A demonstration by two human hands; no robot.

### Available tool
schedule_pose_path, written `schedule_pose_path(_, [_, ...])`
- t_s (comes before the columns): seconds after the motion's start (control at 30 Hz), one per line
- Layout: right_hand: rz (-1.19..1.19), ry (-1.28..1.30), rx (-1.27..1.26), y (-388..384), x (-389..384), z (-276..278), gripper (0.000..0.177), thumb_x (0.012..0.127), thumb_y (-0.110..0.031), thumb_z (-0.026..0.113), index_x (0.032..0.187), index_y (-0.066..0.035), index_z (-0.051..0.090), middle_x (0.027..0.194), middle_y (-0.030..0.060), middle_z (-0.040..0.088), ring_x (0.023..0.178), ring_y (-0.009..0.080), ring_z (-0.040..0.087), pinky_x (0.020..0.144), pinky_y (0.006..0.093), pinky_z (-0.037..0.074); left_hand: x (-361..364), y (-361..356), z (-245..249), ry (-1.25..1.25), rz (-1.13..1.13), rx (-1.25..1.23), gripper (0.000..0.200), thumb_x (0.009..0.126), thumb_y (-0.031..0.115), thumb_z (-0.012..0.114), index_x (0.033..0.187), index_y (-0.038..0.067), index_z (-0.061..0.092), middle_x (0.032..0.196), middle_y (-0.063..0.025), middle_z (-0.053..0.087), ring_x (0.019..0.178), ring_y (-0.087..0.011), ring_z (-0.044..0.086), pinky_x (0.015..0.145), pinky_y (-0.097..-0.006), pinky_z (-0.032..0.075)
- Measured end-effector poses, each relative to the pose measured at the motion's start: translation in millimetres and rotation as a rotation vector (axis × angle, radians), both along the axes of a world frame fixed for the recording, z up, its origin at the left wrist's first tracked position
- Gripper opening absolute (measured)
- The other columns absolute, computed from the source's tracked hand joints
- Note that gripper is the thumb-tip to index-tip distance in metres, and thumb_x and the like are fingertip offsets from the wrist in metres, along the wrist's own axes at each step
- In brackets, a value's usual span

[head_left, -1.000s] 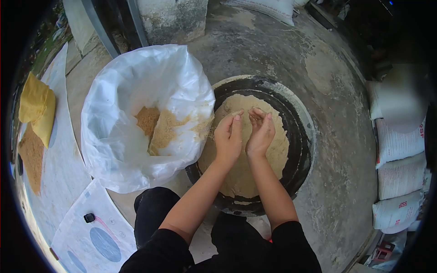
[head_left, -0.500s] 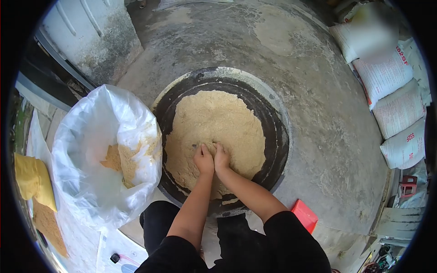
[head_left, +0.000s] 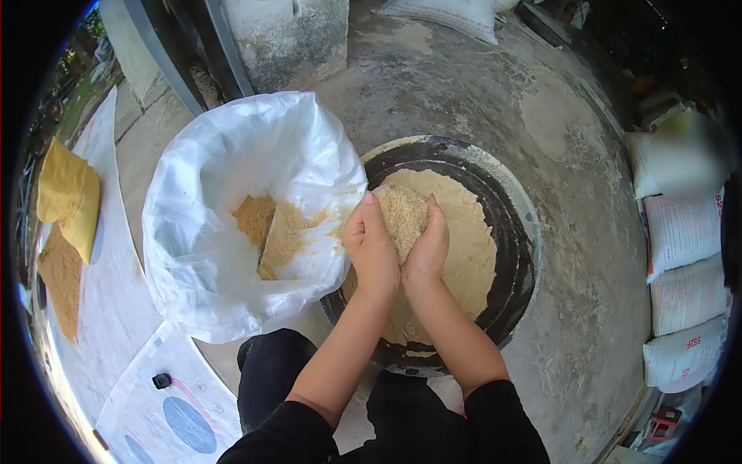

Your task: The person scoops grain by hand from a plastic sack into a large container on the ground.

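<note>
My left hand and my right hand are cupped side by side, wrists close together. Between them they carry a heap of coarse, pale tan meal. They are raised above the left part of a round black basin, which holds a broad bed of the same-looking meal. The fingers of my left hand are at the right edge of a large container lined with clear white plastic. Inside that liner, a small pile of darker tan powder lies beside a paler patch.
A yellow sack rests at the far left near brown granules on a white sheet. Several printed white sacks are stacked at the right. Another sack lies at the back. A small black object sits on the printed sheet.
Both hands have come up out of the basin's meal with a cupped heap, toward the plastic-lined container. The camera view has turned left, so the surroundings appear shifted right.
</note>
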State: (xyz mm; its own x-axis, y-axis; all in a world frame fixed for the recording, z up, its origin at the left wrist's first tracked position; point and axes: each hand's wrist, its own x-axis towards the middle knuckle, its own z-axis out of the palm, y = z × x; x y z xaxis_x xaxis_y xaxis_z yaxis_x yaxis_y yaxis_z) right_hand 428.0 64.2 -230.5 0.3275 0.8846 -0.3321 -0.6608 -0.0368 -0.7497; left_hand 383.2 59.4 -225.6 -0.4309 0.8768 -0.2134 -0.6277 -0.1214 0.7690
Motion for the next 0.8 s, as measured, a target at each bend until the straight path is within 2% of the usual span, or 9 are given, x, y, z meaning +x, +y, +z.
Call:
schedule_pose_path(0.2, [0.282, -0.377, 0.079, 18, -87, 24, 0.041, 0.09, -0.031, 0.041, 0.087, 0.006, 0.058, 0.084, 0.0105, 0.06, 0.08, 0.0164, 0.055, 0.072, 0.0276, 0.043, -82, 9, 7, -0.01, 0.233, 0.115, 0.034, 0.093, 0.026, 0.043, 0.095, -0.004, 0.059, 0.085, -0.0053, 0.06, 0.074, -0.009, 0.055, 0.067, -0.0235, 0.044])
schedule_pose_path(0.27, [0.499, -0.371, 0.089, 25, -112, 16, 0.044, 0.089, -0.032, 0.044, 0.103, 0.008, 0.056, 0.098, 0.0139, 0.058, 0.09, 0.0193, 0.054, 0.082, 0.0291, 0.041, -109, 12, 1, 0.102, 0.393, 0.012, 0.035, 0.092, 0.026, 0.044, 0.1, -0.005, 0.057, 0.09, -0.0088, 0.061, 0.078, -0.0138, 0.057, 0.071, -0.0266, 0.045])
schedule_pose_path(0.3, [0.505, -0.373, 0.095, 30, -122, 11, 0.044, 0.089, -0.032, 0.044, 0.103, 0.008, 0.056, 0.098, 0.0139, 0.058, 0.09, 0.0193, 0.054, 0.082, 0.0291, 0.041, -115, 11, 5, 0.1, 0.401, 0.017, 0.035, 0.092, 0.026, 0.044, 0.1, -0.005, 0.057, 0.09, -0.0088, 0.061, 0.078, -0.0138, 0.057, 0.071, -0.0266, 0.045])
schedule_pose_path(0.37, [0.773, -0.634, 0.175, 38, -139, 2, 0.045, 0.09, -0.032, 0.042, 0.106, 0.008, 0.055, 0.102, 0.0155, 0.059, 0.095, 0.0215, 0.054, 0.087, 0.029, 0.039, -125, 8, 17, 0.267, 0.489, -0.233, 0.038, 0.09, 0.027, 0.044, 0.104, -0.007, 0.055, 0.096, -0.0127, 0.06, 0.084, -0.0189, 0.058, 0.075, -0.0286, 0.045])
schedule_pose_path(0.4, [0.777, -0.633, 0.174, 38, -143, -2, 0.045, 0.09, -0.032, 0.042, 0.106, 0.008, 0.055, 0.102, 0.0155, 0.059, 0.095, 0.0215, 0.054, 0.087, 0.029, 0.039, -128, 5, 19, 0.274, 0.46, -0.271, 0.043, 0.088, 0.029, 0.045, 0.108, -0.009, 0.052, 0.103, -0.0157, 0.058, 0.091, -0.0225, 0.056, 0.079, -0.0297, 0.043])
schedule_pose_path(0.63, [0.559, -0.614, 0.402, 24, -107, 5, 0.044, 0.094, -0.03, 0.035, 0.11, 0.007, 0.054, 0.113, 0.0173, 0.056, 0.109, 0.0217, 0.049, 0.095, 0.0302, 0.034, -107, 4, -7, 0.391, 0.311, -0.203, 0.046, 0.09, 0.026, 0.044, 0.119, -0.01, 0.044, 0.117, -0.0177, 0.05, 0.108, -0.0234, 0.048, 0.093, -0.0309, 0.034])
schedule_pose_path(0.7, [0.478, -0.526, 0.471, 18, -80, 11, 0.043, 0.095, -0.028, 0.034, 0.111, 0.006, 0.053, 0.115, 0.0158, 0.054, 0.109, 0.0208, 0.049, 0.096, 0.0295, 0.034, -82, 0, 1, 0.5, 0.21, 0.034, 0.042, 0.091, 0.02, 0.042, 0.121, -0.009, 0.043, 0.122, -0.0185, 0.047, 0.112, -0.0242, 0.044, 0.097, -0.0324, 0.03])
schedule_pose_path(0.77, [0.396, -0.502, 0.453, 13, -47, 5, 0.041, 0.095, -0.026, 0.032, 0.108, 0.006, 0.054, 0.113, 0.0142, 0.054, 0.11, 0.0205, 0.048, 0.097, 0.0314, 0.034, -50, -2, 3, 0.532, 0.191, 0.103, 0.035, 0.091, 0.015, 0.041, 0.118, -0.008, 0.046, 0.115, -0.0152, 0.051, 0.105, -0.0194, 0.048, 0.091, -0.0295, 0.035])
schedule_pose_path(0.8, [0.353, -0.511, 0.433, 10, -28, 0, 0.041, 0.095, -0.026, 0.032, 0.105, 0.006, 0.055, 0.112, 0.0141, 0.055, 0.109, 0.0208, 0.049, 0.097, 0.0316, 0.035, -35, -5, 3, 0.489, 0.064, 0.162, 0.031, 0.091, 0.014, 0.042, 0.114, -0.006, 0.049, 0.108, -0.0124, 0.054, 0.098, -0.0162, 0.049, 0.086, -0.0273, 0.037])
